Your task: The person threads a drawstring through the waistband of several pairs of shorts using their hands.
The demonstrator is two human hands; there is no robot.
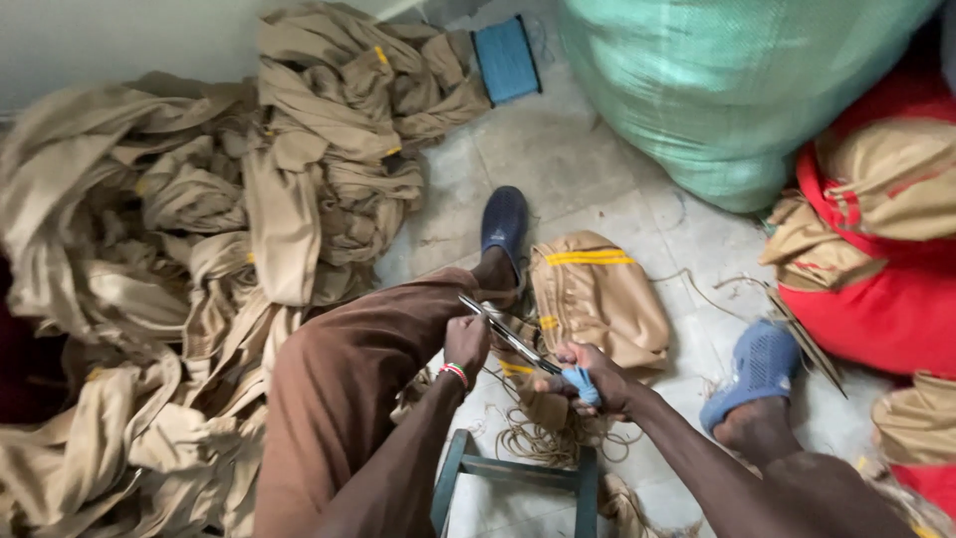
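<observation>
Item: large scissors (510, 339), blue-wrapped handle gripped in the closed right hand (593, 384); left hand (466, 344) pinches tan fabric at the blades, above the khaki garment (596, 299) on the tiled floor (558, 169). Risk: the blades lie close to the left fingers and may nick them. Room: tight, hemmed by the heap of khaki cloth (199, 269) at left, green sack (727, 90) and red sacks (876, 299) at right, stool frame (518, 473) below.

The person wore brown trousers (339, 389), blue perforated clogs (504, 221) on both feet, and a red-and-white wristband (455, 373) on the left wrist. Both arms were bare, without sleeves.
</observation>
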